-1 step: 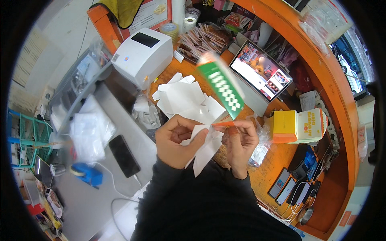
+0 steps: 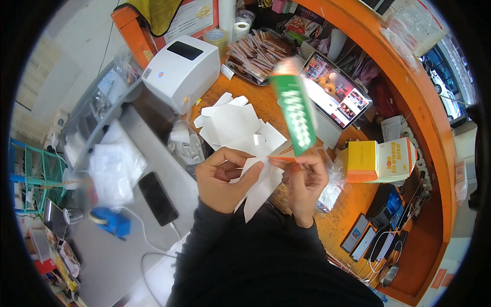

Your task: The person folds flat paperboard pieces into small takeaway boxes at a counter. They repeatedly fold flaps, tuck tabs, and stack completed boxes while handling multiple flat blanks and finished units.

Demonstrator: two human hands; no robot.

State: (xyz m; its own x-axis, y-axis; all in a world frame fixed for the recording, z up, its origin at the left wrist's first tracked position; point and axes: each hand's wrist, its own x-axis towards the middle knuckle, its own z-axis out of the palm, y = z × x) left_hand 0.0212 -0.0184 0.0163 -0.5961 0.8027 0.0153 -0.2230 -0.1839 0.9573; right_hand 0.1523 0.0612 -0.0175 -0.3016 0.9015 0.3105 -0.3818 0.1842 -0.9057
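A green-panelled cardboard carton [image 2: 295, 110], its white pattern blurred, is above the orange desk [image 2: 335, 227]: the left hand [image 2: 221, 183] pinches a white flap, the right hand [image 2: 307, 187] its orange edge. Beyond lies white cardboard [image 2: 232, 125]; rightward, bold lettering marks a yellow-and-white carton [image 2: 362, 162].

Two bare hands face each other, close but apart. The left hand [image 2: 221, 180] curls its fingers, thumb pressed toward the right. The right hand [image 2: 306, 188] stands upright, thumb and fingertips pinched together. Black-sleeved forearms [image 2: 205, 236] reach up from below the hands.
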